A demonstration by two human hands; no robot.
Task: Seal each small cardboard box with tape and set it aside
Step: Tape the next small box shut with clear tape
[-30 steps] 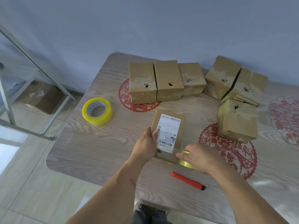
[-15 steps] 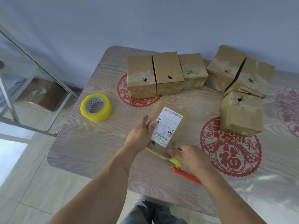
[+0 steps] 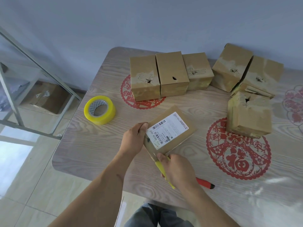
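**Labelled box under both hands, tape roll in your R grip**

Landmark = the labelled box [image 3: 170, 131], lying flat on the worktop [image 3: 91, 145] w/ its white shipping label up, turned at an angle.

- Your left hand [image 3: 133, 139] is at the box's left edge, thumb on top by the label, fingers curled round the side: clamped on the box.
- Your right hand [image 3: 177, 169] is at the box's near corner, fingers closed round a yellow tape roll [image 3: 161, 169] seen edge-on; a clear strip runs from it up onto the box's near-left edge.
- Spare tape roll [image 3: 99, 110]: left of the box & a bit beyond, lying flat, apart from it.
- Red cutter [image 3: 205, 183]: nearer you than the box, partly under your R wrist.
- Row of three boxes [image 3: 170, 74]: beyond the box, side by side, touching.
- Three more boxes [image 3: 246, 95]: beyond-right of it, bunched.
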